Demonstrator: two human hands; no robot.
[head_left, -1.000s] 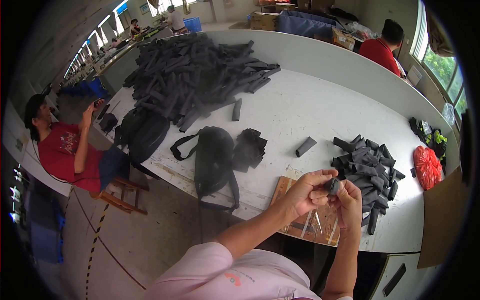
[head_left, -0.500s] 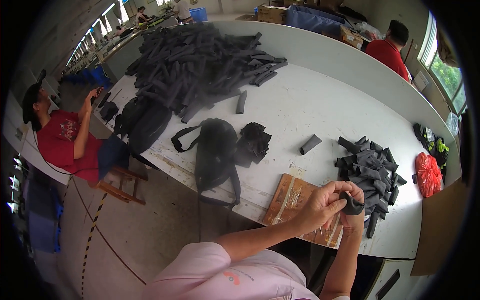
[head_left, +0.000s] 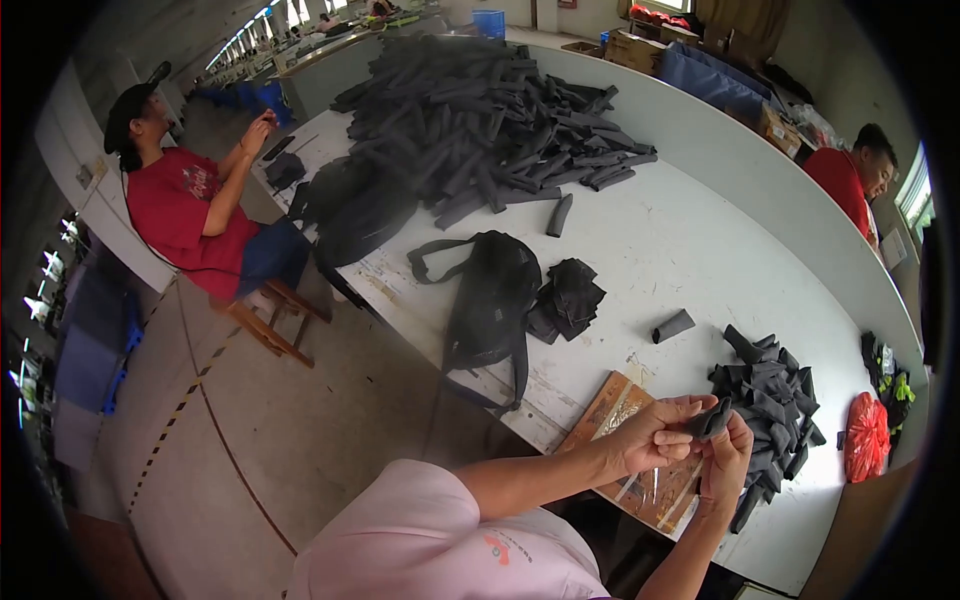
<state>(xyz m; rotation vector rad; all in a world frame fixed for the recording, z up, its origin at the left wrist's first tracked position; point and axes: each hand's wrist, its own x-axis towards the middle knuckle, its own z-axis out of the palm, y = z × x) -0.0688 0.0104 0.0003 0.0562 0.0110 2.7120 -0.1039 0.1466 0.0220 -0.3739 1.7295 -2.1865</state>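
Note:
Above the near edge of the table, my left hand [head_left: 655, 437] and my right hand [head_left: 728, 458] both pinch a small black fabric tube [head_left: 711, 420]. The left fingers grip its left side, the right fingers its lower right side. Its upper end looks flared and bent. Just right of the hands lies a heap of similar dark tubes [head_left: 768, 400]. Beneath my left hand and forearm is a brown board [head_left: 596, 410] with a shiny strip along it, partly covered by them. One loose tube [head_left: 673, 326] lies beyond the board.
A large pile of dark tubes [head_left: 470, 110] covers the far left table. Nearer are a black strapped bag [head_left: 497, 300] and a dark folded bundle [head_left: 568, 298]. A red plastic bag [head_left: 866, 438] sits at the right. A seated person [head_left: 195, 200] is at the left, another [head_left: 845, 185] beyond the partition.
The view has swung left, so the scene sits further right. My right hand has shifted from around the tube to its lower right side, and the tube's flared end now shows between my hands.

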